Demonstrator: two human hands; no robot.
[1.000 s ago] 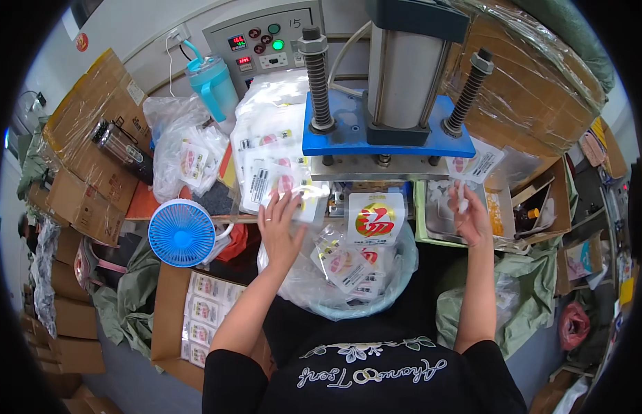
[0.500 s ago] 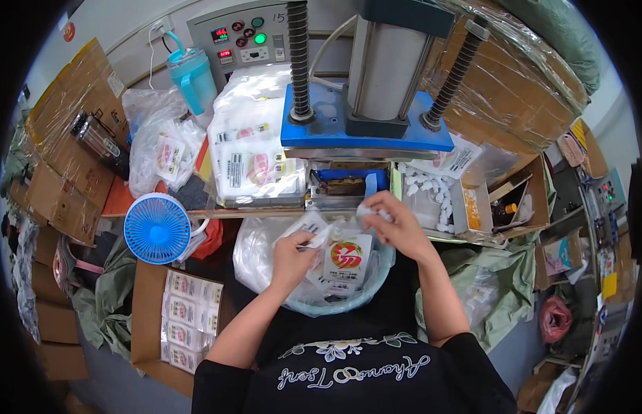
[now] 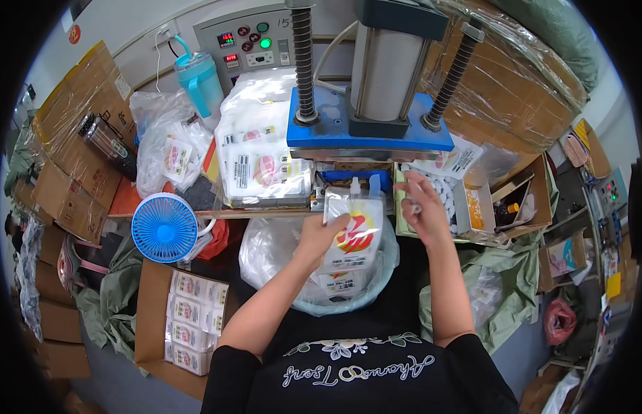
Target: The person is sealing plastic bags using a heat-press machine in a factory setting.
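Observation:
My left hand (image 3: 317,238) grips a flat printed pouch (image 3: 354,234) by its left edge, thumb on the front. The pouch is silvery white with a red and yellow emblem, and a white spout (image 3: 355,186) sticks up from its top edge. My right hand (image 3: 426,210) is apart from the pouch, raised at the left edge of the spout box, with its fingers loosely curled. A small pale piece shows among those fingers, too blurred to name. Below the pouch, more printed pouches (image 3: 343,281) lie in a bag-lined basin (image 3: 377,293) at my lap.
The press (image 3: 376,127), with a blue plate, stands ahead. A box (image 3: 445,190) of white spouts is right of it, beside orange pieces (image 3: 475,207). Stacked pouches (image 3: 265,169) lie to its left. A blue fan (image 3: 163,228) and a carton (image 3: 152,324) of packed pouches are at left.
My left hand has lifted a pouch upright toward the press, and a spout now shows at its top. My right hand has moved right, away from the pouch, to the spout box.

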